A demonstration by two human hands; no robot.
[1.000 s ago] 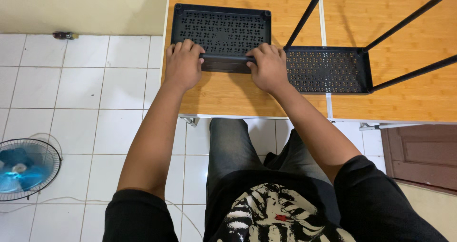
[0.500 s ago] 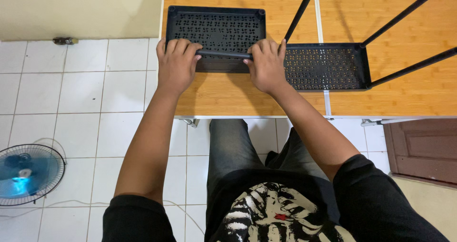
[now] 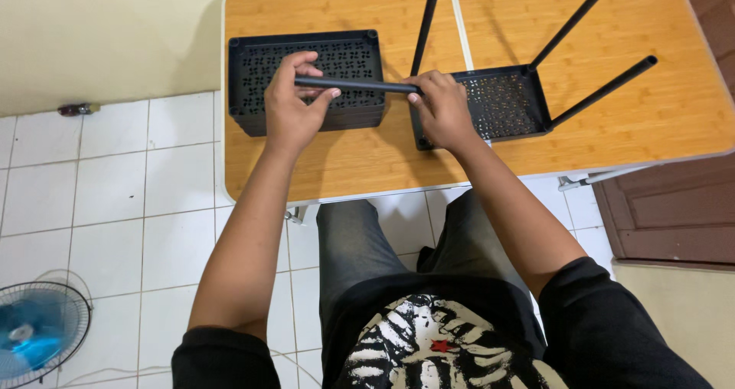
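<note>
Black rod (image 3: 356, 85) now lifted off the stacked trays (image 3: 253, 113); left hand (image 3: 295, 106) and right hand (image 3: 444, 109) pinch its ends, frame centre-top

Two trays sit on the table (image 3: 344, 167) (stacked tray (image 3: 253, 56) left, legged tray (image 3: 509, 106) right).

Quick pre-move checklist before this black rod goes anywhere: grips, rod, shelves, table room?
1. Left hand grip on the black rod: ok, fingers wrapped round one end.
2. Right hand grip on the other end: ok.
3. Rod clear of the table: ok, held level above the left shelf tray.
4. Right shelf tray carries three upright rods: ok.
5. Near-left corner socket free: cannot tell, the right hand covers it.
6. Bare wooden table in front: ok.
</note>
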